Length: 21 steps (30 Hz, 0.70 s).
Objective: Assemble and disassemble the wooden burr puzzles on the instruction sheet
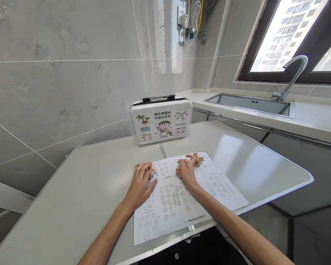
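A large white printed sheet [179, 206] with rows of small line drawings lies on the folding table. My left hand [140, 186] rests at its left edge, fingers stretched and thumb apart, over a light-brown wooden block piece [148, 170] that they partly cover. On the sheet's far right part sits a wooden interlocking cross puzzle [198, 159]. My right hand [187, 173] lies beside it, the fingers loosely bent and apart, with one fingertip at the puzzle's left side; whether it touches cannot be made out. Nothing shows within this hand.
A white carry case [162, 123] with cartoon prints and a black handle stands at the back of the folding table [99, 191], near the tiled wall. To the right are a counter with a sink [251, 103], a curved faucet [295, 73] and a window. Sockets and pipes are in the corner.
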Available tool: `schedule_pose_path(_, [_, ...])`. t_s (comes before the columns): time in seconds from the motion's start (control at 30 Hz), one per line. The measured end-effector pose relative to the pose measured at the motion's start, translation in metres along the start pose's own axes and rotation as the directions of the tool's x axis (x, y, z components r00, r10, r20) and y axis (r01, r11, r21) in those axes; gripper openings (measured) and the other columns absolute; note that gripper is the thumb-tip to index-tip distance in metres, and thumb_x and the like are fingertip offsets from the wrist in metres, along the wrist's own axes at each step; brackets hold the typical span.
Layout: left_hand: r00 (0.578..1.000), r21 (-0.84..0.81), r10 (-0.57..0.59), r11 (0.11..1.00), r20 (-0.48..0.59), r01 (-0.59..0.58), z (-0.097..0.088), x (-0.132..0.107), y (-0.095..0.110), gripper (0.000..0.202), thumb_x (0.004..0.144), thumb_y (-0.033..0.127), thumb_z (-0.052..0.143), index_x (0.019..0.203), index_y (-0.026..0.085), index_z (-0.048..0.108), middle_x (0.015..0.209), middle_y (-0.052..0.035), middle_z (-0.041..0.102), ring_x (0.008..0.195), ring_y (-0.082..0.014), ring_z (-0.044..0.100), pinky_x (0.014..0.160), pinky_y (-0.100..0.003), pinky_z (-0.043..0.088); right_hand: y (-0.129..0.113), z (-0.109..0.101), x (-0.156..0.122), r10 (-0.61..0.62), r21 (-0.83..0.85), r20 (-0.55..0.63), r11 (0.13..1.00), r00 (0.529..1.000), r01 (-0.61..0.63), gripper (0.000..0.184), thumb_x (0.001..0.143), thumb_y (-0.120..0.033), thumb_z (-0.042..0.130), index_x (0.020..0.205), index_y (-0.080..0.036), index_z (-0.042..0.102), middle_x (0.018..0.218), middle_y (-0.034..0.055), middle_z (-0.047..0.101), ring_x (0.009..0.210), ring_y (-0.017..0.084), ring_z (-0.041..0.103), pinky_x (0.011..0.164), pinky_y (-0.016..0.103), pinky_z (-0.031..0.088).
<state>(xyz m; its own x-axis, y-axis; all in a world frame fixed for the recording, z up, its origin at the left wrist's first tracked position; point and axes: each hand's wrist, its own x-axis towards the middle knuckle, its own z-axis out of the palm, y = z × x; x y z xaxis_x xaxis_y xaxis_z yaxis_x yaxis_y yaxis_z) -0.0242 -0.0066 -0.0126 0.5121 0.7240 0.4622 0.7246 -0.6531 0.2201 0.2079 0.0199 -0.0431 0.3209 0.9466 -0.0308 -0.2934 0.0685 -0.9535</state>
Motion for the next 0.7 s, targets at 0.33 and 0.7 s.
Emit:
schedule_pose_path(0.33, [0.999,0.007,0.036,0.999,0.03,-0.036,-0.003,0.0,0.003,0.023,0.102,0.027,0.054,0.123,0.023,0.063,0.152,-0.0112,0.048,0.145,-0.031,0.036,0.116,-0.055,0.04,-0.006,-0.01,0.009,0.036,0.049,-0.125,0.998,0.991,-0.03,0.046,0.079,-0.029,0.06,0.111,-0.031,0.028,0.097,-0.0056,0.05,0.046,0.009,0.061,0.033,0.019,0.039])
schedule_pose_path(0.7, [0.998,-0.011,0.044,0.999,0.047,-0.043,-0.005,-0.002,0.003,0.021,0.103,0.027,0.052,0.12,0.024,0.064,0.147,-0.0112,0.051,0.141,-0.0323,0.04,0.112,-0.057,0.043,-0.005,-0.013,0.014,0.069,0.089,-0.163,0.995,0.984,-0.055,0.05,0.076,-0.029,0.061,0.115,-0.033,0.03,0.098,-0.0059,0.048,0.049,0.008,0.06,0.034,0.019,0.038])
